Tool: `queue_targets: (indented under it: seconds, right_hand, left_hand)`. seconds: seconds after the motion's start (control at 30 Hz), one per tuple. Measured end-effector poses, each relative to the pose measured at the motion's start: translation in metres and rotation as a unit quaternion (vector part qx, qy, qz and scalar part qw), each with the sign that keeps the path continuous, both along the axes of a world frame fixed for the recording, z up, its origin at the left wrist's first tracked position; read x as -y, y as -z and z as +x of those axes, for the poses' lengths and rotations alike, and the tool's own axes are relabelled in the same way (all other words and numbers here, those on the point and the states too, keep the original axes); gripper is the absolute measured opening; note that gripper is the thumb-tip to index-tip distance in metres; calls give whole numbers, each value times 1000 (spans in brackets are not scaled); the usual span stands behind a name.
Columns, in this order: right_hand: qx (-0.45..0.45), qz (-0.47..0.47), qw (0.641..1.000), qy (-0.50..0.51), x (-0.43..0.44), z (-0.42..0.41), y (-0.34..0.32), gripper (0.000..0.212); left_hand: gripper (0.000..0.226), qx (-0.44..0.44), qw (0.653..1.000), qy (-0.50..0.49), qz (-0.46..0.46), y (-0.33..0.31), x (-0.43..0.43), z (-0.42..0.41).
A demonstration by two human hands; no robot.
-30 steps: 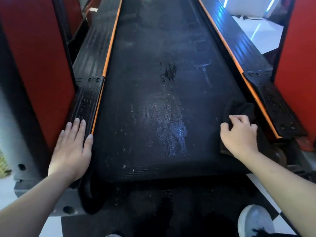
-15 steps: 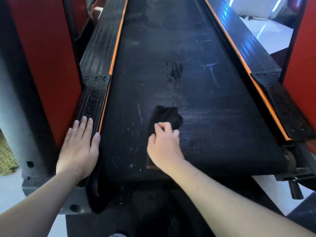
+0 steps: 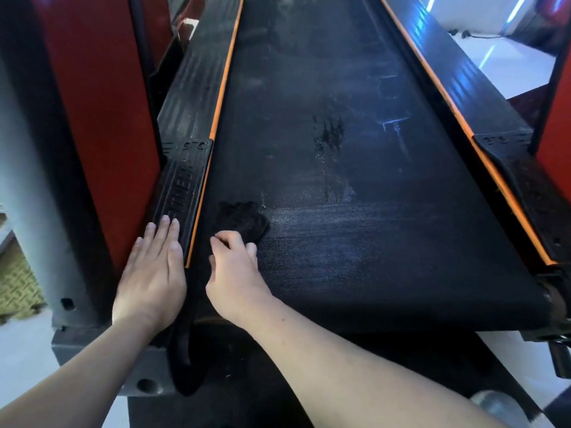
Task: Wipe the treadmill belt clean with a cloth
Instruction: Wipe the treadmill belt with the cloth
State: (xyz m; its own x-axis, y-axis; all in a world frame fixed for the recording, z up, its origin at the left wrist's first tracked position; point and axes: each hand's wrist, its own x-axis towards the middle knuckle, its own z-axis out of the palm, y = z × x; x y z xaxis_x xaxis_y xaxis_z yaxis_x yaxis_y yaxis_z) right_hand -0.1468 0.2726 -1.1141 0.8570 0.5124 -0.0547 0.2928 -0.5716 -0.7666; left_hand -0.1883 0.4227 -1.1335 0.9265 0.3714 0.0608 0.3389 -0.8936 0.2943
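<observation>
Right grip (image 3: 238,273): fingers (image 3: 230,240) are curled down over the near edge of a black cloth (image 3: 242,217), which is pinched and held against the belt. The rest of the cloth is seen bunched beyond the knuckles.
Left grip (image 3: 151,273): spread flat, fingers straight and side by side, nothing held. The palm is laid on the near end of the left side rail (image 3: 197,72), with the fingertips on its lettered end cap (image 3: 182,186).
Cloth position: on the treadmill belt (image 3: 370,242), towards its near end, close against the left edge and just beside the orange strip (image 3: 221,97).
Grips, relative: near each other but not touching, with the orange strip between them.
Belt surface: black, woven texture. A faint streaked sheen is seen to the right of the cloth. A dark wet blotch (image 3: 329,137) is noted farther up the middle, and a pale scratch mark (image 3: 395,125) to its right.
Rails: the left side rail and right side rail (image 3: 457,72) are black and ribbed, each edged in orange.
Surroundings: a red upright (image 3: 105,118) is seen beside the left rail. A pale floor (image 3: 500,69) with blue light reflections is seen past the right rail.
</observation>
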Motion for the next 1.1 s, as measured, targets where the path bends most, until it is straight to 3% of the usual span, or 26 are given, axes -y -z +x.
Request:
queue_targets:
  seconds: [0.4, 0.8, 1.1]
  right_hand:
    - [65, -40, 996, 42, 85, 42, 12, 57]
    - [156, -170, 952, 203, 304, 114, 21, 40]
    - [68, -250, 928, 268, 387, 128, -7, 40]
  left_hand:
    - [69, 0, 1000, -8, 1, -3, 2, -1]
    - [70, -3, 1000, -10, 15, -4, 3, -1]
    - [70, 0, 1000, -9, 25, -1, 0, 1]
